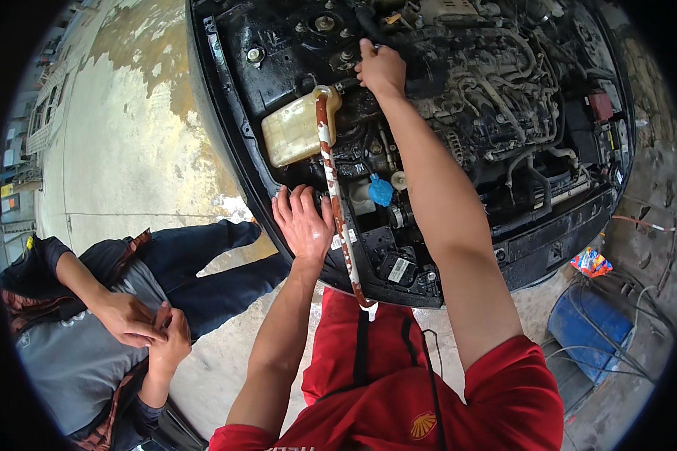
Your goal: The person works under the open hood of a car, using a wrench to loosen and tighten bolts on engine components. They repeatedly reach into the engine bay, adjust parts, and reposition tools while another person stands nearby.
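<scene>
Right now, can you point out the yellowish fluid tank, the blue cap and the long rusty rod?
yellowish fluid tank (292, 134), head view, middle of its side wall.
blue cap (381, 191), head view, centre of its top.
long rusty rod (339, 218), head view, mid-length of the shaft.

A small white rectangular label (399, 270) sits on a black box-shaped part at the front edge of the engine bay, at about six o'clock from the blue cap. A crumpled snack wrapper (590, 262), printed in red, blue and yellow, lies on the ground at about four o'clock from the picture's middle, just off the car's front corner. A yellow sign (6, 190) shows small at nine o'clock, near the rim; its shape is hard to tell.
</scene>
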Available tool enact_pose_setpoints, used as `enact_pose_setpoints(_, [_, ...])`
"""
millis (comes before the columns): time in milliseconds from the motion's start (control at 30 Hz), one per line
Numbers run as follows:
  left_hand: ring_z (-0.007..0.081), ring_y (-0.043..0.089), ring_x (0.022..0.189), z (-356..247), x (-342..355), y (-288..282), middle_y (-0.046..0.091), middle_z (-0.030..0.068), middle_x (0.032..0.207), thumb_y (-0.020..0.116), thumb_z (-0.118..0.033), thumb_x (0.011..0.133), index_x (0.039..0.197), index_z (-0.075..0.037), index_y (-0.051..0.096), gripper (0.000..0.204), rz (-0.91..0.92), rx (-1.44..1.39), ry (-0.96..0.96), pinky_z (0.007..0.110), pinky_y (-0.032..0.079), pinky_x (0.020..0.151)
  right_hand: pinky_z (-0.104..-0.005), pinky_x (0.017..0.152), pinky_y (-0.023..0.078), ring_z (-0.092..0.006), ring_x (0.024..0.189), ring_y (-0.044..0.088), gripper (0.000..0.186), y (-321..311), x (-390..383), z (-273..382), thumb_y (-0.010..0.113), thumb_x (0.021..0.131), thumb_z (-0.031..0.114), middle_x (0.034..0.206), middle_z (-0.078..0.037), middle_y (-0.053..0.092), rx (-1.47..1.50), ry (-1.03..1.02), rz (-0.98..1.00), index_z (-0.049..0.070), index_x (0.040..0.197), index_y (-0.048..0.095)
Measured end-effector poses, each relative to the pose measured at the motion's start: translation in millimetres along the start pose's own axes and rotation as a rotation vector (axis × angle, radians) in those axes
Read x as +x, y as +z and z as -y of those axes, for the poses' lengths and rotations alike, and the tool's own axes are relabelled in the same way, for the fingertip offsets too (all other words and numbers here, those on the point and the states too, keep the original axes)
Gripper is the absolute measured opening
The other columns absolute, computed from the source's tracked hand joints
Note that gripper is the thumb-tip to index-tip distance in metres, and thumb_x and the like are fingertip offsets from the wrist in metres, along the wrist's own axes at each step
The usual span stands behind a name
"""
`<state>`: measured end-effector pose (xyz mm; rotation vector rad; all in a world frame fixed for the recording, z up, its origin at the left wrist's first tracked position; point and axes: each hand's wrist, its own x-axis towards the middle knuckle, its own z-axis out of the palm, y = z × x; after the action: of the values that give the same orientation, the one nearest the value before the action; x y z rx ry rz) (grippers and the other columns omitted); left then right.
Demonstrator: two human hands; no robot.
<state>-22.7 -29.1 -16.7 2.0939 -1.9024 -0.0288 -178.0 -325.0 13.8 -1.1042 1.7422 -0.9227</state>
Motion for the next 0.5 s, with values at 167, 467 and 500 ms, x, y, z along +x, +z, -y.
enact_pose_setpoints(167, [0.0408, 0.041, 0.142, -1.0, -0.7, -0.1, 0.06, 0.0114, 0.133, 0.069, -0.03, 0.096, 0.126, -0.005, 0.06, 0.04, 0.0, 0.006, -0.002, 0.057, 0.026, 0.123, -0.0363, 0.058, 0.061, -0.0199, 0.061, 0.071, 0.047, -12.3, -1.6, -8.8, 0.048, 0.113, 0.036, 0.079, -0.013, 0.075, 0.207, 0.156, -0.015, -0.006, 0.099, 0.065])
enact_pose_setpoints(467, [0.0378, 0.041, 0.144, -0.6, -0.7, 0.8, 0.06, 0.0092, 0.136, 0.066, -0.033, 0.097, 0.128, -0.006, 0.062, 0.041, 0.03, 0.014, -0.019, 0.057, 0.022, 0.125, -0.032, 0.055, 0.057, -0.0164, 0.061, 0.066, 0.04, -17.0, 5.0, -12.7, 0.048, 0.113, 0.031, 0.08, -0.012, 0.072, 0.334, 0.266, 0.004, -0.004, 0.101, 0.064])
enact_pose_setpoints(500, [0.0379, 0.041, 0.144, -0.7, -0.5, 0.6, 0.06, 0.0092, 0.136, 0.066, -0.033, 0.097, 0.128, -0.006, 0.062, 0.041, 0.034, 0.021, -0.021, 0.057, 0.023, 0.125, -0.0317, 0.054, 0.057, -0.0163, 0.06, 0.065, 0.04, -17.9, 6.5, -13.6, 0.048, 0.113, 0.031, 0.08, -0.012, 0.072, 0.339, 0.251, 0.022, -0.004, 0.101, 0.063])
